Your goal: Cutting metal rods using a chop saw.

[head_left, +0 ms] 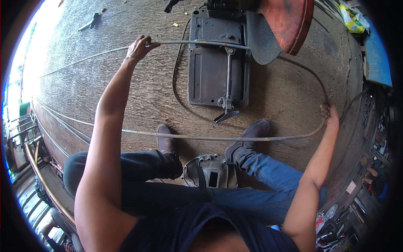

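A worker seated above a rough, streaked brown floor [142, 96] steadies a long, slender metal rod [184, 136] with both bare hands. The left hand [140, 49] has its grip closed around the upper stretch, to the left of a cut-off saw [214, 80]; the right hand [331, 114] has its grip closed on the rounded bend at far right. The upper stretch lies across the saw's flat, dark metal base, over a clamp with a long straight screw [228, 75], and reaches a thin grey disc [263, 42] beneath a scuffed red guard [291, 25]. Whether it joins the darker curve beyond the disc cannot be told. The dull, rust-tinged lower stretch crosses in front of two worn shoes [167, 145]. Between the legs, clad in faded denim [268, 170], sits a rounded, battered grey metal casing [230, 172].
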Available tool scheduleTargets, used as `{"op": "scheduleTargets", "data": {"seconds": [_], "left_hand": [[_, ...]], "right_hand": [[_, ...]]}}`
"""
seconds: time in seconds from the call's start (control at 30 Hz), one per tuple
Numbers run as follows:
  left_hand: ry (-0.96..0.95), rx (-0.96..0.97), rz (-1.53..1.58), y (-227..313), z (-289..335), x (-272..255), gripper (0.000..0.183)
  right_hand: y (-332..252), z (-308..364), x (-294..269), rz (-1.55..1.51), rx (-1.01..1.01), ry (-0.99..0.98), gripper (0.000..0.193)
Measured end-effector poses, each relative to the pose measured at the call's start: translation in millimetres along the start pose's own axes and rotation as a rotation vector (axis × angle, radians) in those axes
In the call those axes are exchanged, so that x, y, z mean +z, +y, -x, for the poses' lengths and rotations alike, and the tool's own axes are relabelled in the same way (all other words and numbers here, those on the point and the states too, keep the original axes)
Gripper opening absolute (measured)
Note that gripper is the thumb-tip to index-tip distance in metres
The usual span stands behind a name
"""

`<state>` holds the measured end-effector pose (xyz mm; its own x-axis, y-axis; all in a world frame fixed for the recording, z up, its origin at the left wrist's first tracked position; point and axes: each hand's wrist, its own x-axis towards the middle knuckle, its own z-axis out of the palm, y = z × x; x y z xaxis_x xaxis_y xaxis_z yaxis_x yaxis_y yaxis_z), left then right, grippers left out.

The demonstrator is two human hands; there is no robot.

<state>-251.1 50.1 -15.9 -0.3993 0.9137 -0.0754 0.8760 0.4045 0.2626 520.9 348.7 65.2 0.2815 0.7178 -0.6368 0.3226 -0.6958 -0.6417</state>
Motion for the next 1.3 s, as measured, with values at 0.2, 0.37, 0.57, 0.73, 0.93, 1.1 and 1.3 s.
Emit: {"op": "scheduleTargets", "data": {"seconds": [0.2,0.37,0.57,0.73,0.93,1.1,1.3], "left_hand": [[0.035,0.003,0.014,-3,1,7,0.056],[0.121,0.027,0.012,-2,1,11,0.056],[0.119,-0.021,0.037,-3,-12,11,0.058],[-0.086,-0.046,0.008,6,-30,20,0.058],[0.422,0.023,0.146,1,-27,0,0.054],[0.349,-0.117,0.096,-33,2,-13,0.051],[0.125,-0.324,0.064,-54,71,-2,0.059]], "right_hand": [[17,-15,1,-0.212,0.009,-0.180,0.022],[41,-22,7,-0.294,-0.018,-0.276,0.030],[49,-24,23,-0.355,-0.066,-0.347,0.031],[54,-29,33,-0.324,0.101,-0.202,0.028],[73,-47,30,-0.340,0.088,-0.280,0.029],[85,-36,44,-0.441,0.075,-0.392,0.031],[113,-50,52,-0.247,-0.011,-0.097,0.030]]}}
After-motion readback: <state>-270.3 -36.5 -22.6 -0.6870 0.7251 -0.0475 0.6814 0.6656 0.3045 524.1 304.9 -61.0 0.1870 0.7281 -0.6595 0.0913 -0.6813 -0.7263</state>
